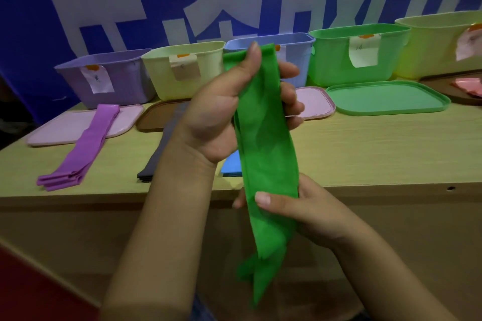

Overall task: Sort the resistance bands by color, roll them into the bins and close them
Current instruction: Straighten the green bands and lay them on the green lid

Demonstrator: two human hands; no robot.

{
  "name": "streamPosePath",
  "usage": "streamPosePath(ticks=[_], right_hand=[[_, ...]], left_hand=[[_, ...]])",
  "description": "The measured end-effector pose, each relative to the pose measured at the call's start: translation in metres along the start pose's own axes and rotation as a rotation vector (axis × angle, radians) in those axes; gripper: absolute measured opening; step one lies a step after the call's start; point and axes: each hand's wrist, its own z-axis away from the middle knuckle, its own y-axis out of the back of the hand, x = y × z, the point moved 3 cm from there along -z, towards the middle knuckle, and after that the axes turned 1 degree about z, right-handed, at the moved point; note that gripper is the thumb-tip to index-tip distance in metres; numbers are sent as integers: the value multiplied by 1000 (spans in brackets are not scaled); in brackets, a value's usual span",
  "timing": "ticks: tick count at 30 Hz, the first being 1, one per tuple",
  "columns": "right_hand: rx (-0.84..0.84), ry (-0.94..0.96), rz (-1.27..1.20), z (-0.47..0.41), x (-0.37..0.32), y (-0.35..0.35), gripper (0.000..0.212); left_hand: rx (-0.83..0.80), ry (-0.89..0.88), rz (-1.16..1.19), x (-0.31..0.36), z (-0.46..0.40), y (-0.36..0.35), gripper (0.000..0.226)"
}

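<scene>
A long green resistance band (266, 154) hangs upright in front of the table. My left hand (219, 112) grips its upper end, thumb pressed on the top edge. My right hand (300, 206) pinches the band lower down, thumb on its front; the loose tail dangles below. On the table lie a folded purple band (78, 154), a dark grey band (161, 148) and a blue band (230, 164), the blue one mostly hidden behind my left wrist. The green bin (336, 65) stands open at the back right with its green lid (386, 98) in front.
A row of open bins lines the back: purple (125, 81), pale yellow (208, 70), blue (300, 60), green and a larger yellow one (433, 49). Pink lids (65, 125) (315, 101) and a brown lid (154, 117) lie before them. A pink band (467, 86) lies at the far right.
</scene>
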Motion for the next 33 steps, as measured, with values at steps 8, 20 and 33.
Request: streamPosePath(ticks=[8,20,33], right_hand=[[-459,-79,-358,-7,18,-12,45],[-277,-76,-326,-5,32,-9,22],[-54,-102,-55,-3,51,0,28]], left_hand=[[-188,111,-60,-1,-1,-3,56],[-43,35,-46,11,-10,5,50],[218,-126,5,0,-23,26,39]])
